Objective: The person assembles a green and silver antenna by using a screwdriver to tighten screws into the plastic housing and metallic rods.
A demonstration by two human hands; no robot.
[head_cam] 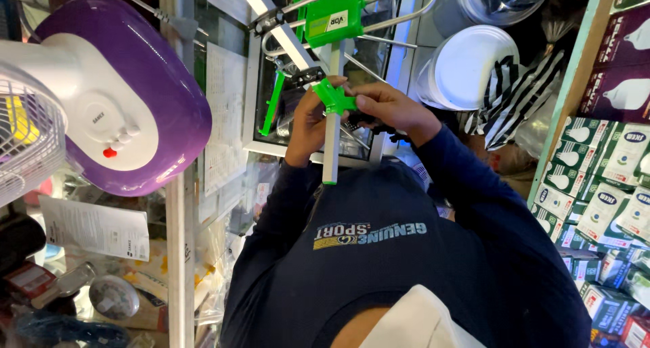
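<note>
While both hands pinch the green clamp [336, 99] at twelve o'clock, left hand [308, 121], right hand [387, 107], antenna [332, 84] looks part-assembled.

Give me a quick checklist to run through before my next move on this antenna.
1. Left hand on the antenna's bar: ok.
2. Right hand on the green clamp: ok.
3. Clamp seated on the bar: cannot tell, fingers cover it.
4. Green box on the bar's far end: ok.
5. Fan apart from the antenna: ok.
6. Loose screws or tools nearby: cannot tell.
</note>
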